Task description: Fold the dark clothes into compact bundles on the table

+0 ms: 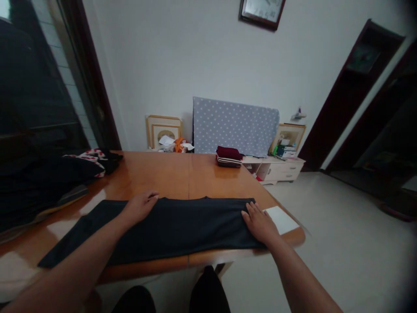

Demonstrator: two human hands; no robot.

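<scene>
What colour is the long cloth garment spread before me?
The long, flat cloth garment looks plain dark navy, almost black, best seen in the head view.

**Dim light on a pale wall (pixel 156 56)**

A dark-framed panel (pixel 260 11) is hung high on the wall. Below, a grey dotted cloth (pixel 233 124) is flanked by gold-framed pictures (pixel 149 132). A low white cabinet (pixel 276 174) is set on the pale floor (pixel 345 226). The right is bounded by dark doorways (pixel 339 87), the left by dark-framed glass (pixel 29 100). A brown wooden bench (pixel 156 174) is crossed by a seam.
</scene>
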